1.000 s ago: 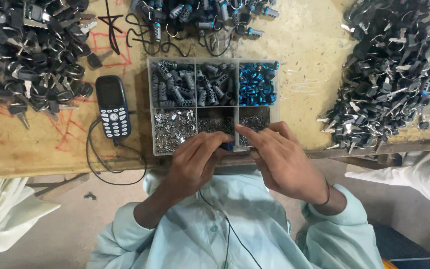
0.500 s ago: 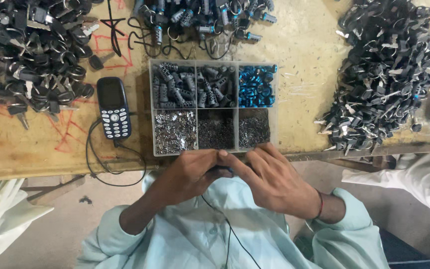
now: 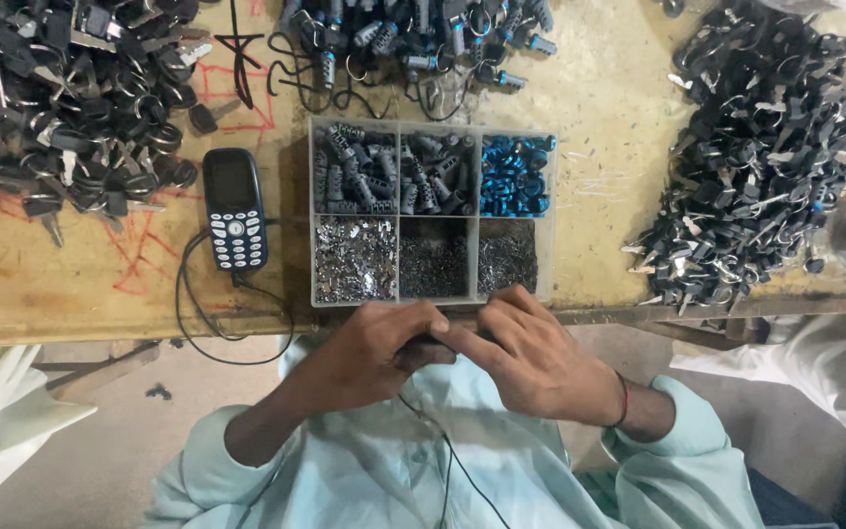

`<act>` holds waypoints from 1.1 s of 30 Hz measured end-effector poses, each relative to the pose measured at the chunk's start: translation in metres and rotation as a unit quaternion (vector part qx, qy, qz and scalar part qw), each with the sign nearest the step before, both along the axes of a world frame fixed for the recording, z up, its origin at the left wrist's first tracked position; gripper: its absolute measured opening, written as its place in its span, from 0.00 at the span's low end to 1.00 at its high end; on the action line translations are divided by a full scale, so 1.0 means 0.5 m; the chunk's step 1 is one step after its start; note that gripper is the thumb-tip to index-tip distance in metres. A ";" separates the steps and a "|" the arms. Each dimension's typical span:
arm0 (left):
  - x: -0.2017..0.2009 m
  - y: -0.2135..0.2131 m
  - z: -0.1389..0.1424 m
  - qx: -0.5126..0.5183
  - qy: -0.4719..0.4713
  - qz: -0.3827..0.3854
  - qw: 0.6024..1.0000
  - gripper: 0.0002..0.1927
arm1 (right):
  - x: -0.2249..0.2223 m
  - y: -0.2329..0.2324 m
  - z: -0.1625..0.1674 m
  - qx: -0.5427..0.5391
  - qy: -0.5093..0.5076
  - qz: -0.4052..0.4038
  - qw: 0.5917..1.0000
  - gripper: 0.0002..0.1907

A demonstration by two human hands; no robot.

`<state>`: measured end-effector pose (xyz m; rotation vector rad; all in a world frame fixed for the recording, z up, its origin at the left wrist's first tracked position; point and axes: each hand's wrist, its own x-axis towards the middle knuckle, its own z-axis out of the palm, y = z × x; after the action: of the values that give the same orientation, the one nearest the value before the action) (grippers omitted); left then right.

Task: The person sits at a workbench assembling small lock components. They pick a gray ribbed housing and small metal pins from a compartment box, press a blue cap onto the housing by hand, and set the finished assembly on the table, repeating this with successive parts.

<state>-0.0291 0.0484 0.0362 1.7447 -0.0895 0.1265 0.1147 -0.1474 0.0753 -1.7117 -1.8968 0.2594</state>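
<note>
Both hands met just below the counter [image 3: 599,127] edge: left hand [image 3: 369,355] and right hand [image 3: 531,358] pinched a small dark part [image 3: 421,348], its long axis crosswise between both grips.

One phone [image 3: 235,209], one six-compartment tray [image 3: 552,257], two hands [image 3: 462,345]

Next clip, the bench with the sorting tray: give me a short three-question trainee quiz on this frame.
1. True or false: the left hand and right hand meet below the bench edge, off the compartment tray.
2. Which compartment holds the blue parts? A) top right B) bottom left C) top middle
3. What lies just left of the tray?

Key: 1 true. 2 A. 3 A dark keypad phone with a cable.
</note>
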 end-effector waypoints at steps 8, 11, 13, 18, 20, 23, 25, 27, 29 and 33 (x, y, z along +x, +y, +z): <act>-0.007 -0.029 -0.002 0.019 0.008 0.028 0.999 0.16 | 0.000 -0.024 -0.049 0.017 -0.010 -0.007 1.000 0.42; -0.010 -0.041 -0.012 -0.036 0.056 0.029 0.997 0.18 | -0.009 -0.018 -0.036 -0.018 0.025 -0.022 0.999 0.39; -0.012 -0.041 -0.016 -0.107 0.065 0.023 0.992 0.21 | 0.006 0.005 0.011 -0.082 0.080 -0.020 0.993 0.37; -0.021 -0.014 -0.012 -0.221 0.061 0.039 0.973 0.26 | 0.130 0.074 0.168 -0.254 0.228 0.271 0.900 0.34; -0.029 0.006 -0.006 -0.178 0.139 0.108 0.968 0.16 | 0.156 0.084 0.172 -0.169 0.153 0.054 0.972 0.28; -0.030 0.026 -0.002 0.074 0.168 0.203 0.962 0.10 | 0.125 0.085 0.089 0.061 0.024 -0.337 0.939 0.21; -0.021 0.040 -0.008 0.251 0.154 0.231 0.927 0.09 | 0.109 0.076 0.036 -0.017 0.219 -0.270 0.937 0.14; -0.014 0.042 -0.016 0.367 0.160 0.224 0.888 0.09 | 0.079 0.084 -0.018 -0.205 0.011 -0.131 0.970 0.12; -0.010 0.043 -0.025 0.375 0.158 0.217 0.887 0.08 | 0.059 0.095 -0.051 -0.201 -0.076 -0.092 0.972 0.08; -0.012 0.044 -0.032 0.368 0.131 0.201 0.898 0.05 | 0.046 0.104 -0.068 -0.185 -0.114 -0.081 0.973 0.07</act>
<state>-0.0350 0.0703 0.0200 2.5057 0.4866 0.1702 0.1377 -0.0954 0.0411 -2.2165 -1.9436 0.3879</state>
